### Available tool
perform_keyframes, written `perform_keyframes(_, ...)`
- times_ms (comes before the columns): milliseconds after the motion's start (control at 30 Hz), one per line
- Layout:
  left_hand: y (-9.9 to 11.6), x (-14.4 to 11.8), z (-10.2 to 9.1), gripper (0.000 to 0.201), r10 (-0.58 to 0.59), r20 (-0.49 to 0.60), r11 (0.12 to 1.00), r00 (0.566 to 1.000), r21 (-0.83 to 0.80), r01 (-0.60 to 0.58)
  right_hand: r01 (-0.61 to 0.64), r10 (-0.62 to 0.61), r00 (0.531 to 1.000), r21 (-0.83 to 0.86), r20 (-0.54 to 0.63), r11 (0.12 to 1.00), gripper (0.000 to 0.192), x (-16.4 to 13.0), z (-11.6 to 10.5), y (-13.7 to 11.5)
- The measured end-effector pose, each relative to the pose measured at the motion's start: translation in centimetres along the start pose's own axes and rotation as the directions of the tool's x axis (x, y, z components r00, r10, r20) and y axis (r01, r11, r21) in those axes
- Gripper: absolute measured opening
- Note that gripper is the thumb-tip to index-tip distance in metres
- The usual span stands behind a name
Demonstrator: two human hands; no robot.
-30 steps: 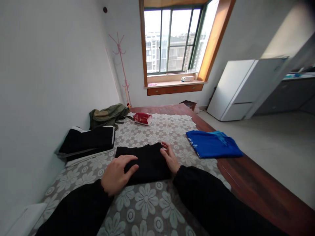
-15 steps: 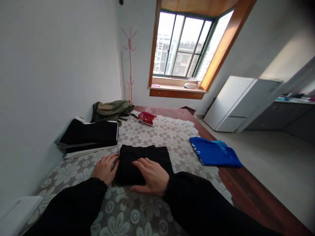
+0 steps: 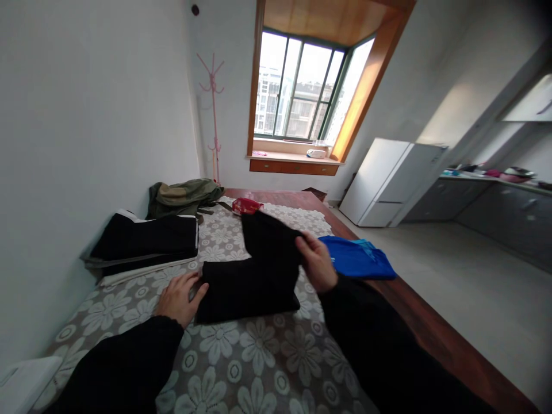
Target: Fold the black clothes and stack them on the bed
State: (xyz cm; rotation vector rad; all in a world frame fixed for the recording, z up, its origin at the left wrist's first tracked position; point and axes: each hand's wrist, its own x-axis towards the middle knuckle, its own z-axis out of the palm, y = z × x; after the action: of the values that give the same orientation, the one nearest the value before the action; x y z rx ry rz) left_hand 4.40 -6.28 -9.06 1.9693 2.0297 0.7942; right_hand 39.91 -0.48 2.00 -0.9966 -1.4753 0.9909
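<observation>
A folded black garment lies in front of me on a table with a floral lace cloth; its exact kind does not show. My right hand pinches one end of it between thumb and fingers, and that flap is raised and slanting above the right half. At the left edge my left hand rests with its fingers apart, the thumb touching the fabric. Behind my right hand a folded blue garment lies near the table's right edge, partly covered.
Against the left wall are a stack of folded black and white clothes and a green backpack. A red packet sits behind the raised flap. The dark wooden table edge runs along the right. Farther off stands a white fridge.
My right hand has moved up and right from lying on the garment, and one end is now lifted in it. My left hand stays at the left edge. The view has shifted slightly.
</observation>
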Motion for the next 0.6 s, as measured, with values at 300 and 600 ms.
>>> perform_keyframes(300,1.8,0.5,0.1,0.052,-0.069,0.113,0.899,0.991,-0.423,0.111,-0.432,0.428,0.896,-0.010,-0.118,0.902,0.021,-5.3,-21.9,4.6)
perform_keyframes(600,3.9,2.6,0.2,0.078,-0.195,0.195,0.668,0.961,-0.691,0.276,-0.517,0.502,0.853,-0.089,-0.146,0.852,0.050,-3.8,-21.4,7.7)
